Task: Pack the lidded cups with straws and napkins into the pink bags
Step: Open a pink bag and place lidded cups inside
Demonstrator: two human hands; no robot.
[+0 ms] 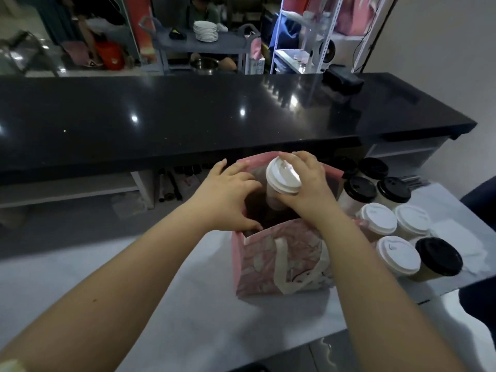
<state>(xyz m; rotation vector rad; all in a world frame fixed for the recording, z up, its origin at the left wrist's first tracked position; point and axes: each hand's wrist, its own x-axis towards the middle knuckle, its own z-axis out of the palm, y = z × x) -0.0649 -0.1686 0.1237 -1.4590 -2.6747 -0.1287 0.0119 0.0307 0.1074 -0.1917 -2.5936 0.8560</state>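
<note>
White table [188, 312], lidded cup [283, 176] in grip of right hand [310, 190] above pink bag [265, 260], left hand [225, 202] wide.

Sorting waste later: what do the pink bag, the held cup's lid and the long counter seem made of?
Pink bag: probably matte printed paper, crisp folded edges. Lid: seemingly white moulded plastic, raised rim. Counter: polished black stone or similar, mirroring lights.

You stand on the working side of a small drink shop or café. A long black counter [188, 116] runs in front of your table [188, 318], where many takeaway cups [378, 220] with black or white lids stand beside a pink bag [268, 264]. Beyond the counter are stacked white plates [205, 31] on a grey cart [188, 45] and metal shelves [279, 36].
</note>
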